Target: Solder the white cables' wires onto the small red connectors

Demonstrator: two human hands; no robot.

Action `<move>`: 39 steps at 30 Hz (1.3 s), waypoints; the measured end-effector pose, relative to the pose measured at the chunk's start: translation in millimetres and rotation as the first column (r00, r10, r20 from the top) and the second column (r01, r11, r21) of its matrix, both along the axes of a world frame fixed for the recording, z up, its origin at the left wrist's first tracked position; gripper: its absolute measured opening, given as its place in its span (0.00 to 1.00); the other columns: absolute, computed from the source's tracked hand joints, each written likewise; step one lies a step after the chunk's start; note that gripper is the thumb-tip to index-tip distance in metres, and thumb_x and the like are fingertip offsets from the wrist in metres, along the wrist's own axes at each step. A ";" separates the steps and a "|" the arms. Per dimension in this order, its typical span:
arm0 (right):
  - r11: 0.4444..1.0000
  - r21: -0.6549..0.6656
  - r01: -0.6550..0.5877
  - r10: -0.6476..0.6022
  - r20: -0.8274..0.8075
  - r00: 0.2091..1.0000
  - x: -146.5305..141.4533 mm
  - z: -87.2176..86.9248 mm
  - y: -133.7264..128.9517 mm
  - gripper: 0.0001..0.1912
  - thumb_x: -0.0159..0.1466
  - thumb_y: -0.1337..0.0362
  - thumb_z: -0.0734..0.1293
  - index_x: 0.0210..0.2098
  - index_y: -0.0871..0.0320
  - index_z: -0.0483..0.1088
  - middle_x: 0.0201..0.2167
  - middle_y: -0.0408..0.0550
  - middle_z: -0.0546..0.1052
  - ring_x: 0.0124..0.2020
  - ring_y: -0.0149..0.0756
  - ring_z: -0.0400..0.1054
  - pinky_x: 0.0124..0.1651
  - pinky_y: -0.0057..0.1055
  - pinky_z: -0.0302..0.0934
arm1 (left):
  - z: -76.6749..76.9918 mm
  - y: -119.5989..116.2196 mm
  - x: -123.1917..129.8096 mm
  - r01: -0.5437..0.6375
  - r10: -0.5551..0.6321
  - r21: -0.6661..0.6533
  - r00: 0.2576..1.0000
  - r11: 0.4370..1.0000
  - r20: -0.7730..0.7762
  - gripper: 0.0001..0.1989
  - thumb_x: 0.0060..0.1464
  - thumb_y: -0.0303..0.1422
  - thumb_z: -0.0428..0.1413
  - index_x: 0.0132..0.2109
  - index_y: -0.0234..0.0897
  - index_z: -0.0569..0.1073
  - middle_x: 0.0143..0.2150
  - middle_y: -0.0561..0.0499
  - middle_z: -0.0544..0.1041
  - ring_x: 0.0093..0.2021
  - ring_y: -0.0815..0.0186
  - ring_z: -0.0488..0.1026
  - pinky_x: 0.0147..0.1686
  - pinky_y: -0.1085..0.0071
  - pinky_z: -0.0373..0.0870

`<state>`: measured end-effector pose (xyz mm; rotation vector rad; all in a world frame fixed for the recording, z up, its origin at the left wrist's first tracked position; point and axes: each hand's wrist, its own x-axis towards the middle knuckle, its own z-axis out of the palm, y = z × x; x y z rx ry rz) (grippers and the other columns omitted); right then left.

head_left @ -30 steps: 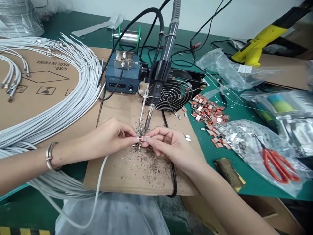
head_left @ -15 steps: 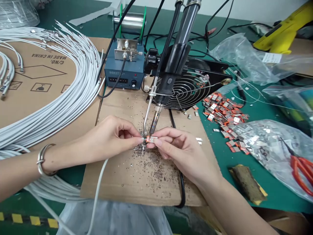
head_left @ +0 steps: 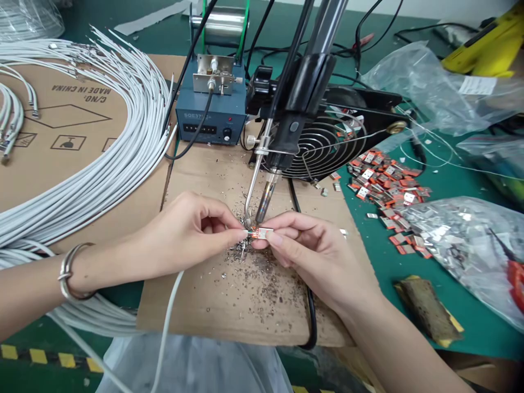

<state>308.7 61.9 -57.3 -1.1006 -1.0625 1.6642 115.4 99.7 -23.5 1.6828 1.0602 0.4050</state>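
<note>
Green worktop (head_left: 483,335); left hand (head_left: 192,224) has narrow grip on white cable (head_left: 167,316), right hand (head_left: 319,251) on metal connector (head_left: 265,233), likely to steady both under soldering iron (head_left: 292,126).

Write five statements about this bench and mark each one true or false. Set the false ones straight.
1. The right hand holds a connector. True.
2. The left hand is spread open and holds nothing. False: it pinches a white cable close to the connector.
3. The iron points tip down, close to the connector. True.
4. The bracelet is on the right wrist. False: it is on the left wrist.
5. The connector pile lies to the left of the blue box. False: it lies well to the right of it, past the fan.
</note>
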 end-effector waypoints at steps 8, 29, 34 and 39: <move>1.000 0.026 -0.011 0.012 -0.037 0.999 0.6 1.1 -1.0 0.04 0.58 0.66 0.70 0.33 0.57 0.75 0.26 0.45 0.78 0.19 0.19 0.65 0.22 0.13 0.58 | -1.5 0.8 0.0 -0.011 0.012 -0.022 1.000 1.000 0.009 0.08 0.50 0.35 0.57 0.33 0.35 0.78 0.29 0.51 0.78 0.28 0.71 0.71 0.22 0.78 0.62; 0.998 0.057 0.009 -0.008 -0.032 0.999 -0.6 2.1 -3.3 0.03 0.57 0.68 0.70 0.33 0.57 0.74 0.27 0.45 0.78 0.29 0.26 0.73 0.30 0.17 0.66 | 0.2 0.8 -0.7 -0.003 0.003 0.043 1.000 0.999 -0.003 0.08 0.50 0.33 0.56 0.32 0.35 0.78 0.27 0.52 0.77 0.25 0.73 0.68 0.21 0.79 0.60; 0.998 0.070 -0.011 0.014 -0.045 0.999 0.6 -1.5 -2.5 0.02 0.58 0.68 0.70 0.33 0.57 0.74 0.28 0.45 0.78 0.29 0.25 0.72 0.29 0.16 0.65 | -0.2 1.6 0.3 0.001 -0.001 0.044 1.000 0.999 0.002 0.07 0.50 0.33 0.56 0.32 0.35 0.78 0.27 0.52 0.77 0.25 0.73 0.68 0.21 0.79 0.60; 0.999 0.049 0.002 -0.002 -0.010 1.000 -1.3 -1.6 -0.6 0.02 0.58 0.67 0.70 0.32 0.58 0.73 0.28 0.46 0.78 0.27 0.26 0.72 0.27 0.19 0.65 | -1.7 1.9 0.9 0.013 -0.012 0.047 0.999 0.999 -0.030 0.08 0.51 0.34 0.56 0.32 0.35 0.78 0.28 0.51 0.77 0.26 0.72 0.70 0.22 0.78 0.61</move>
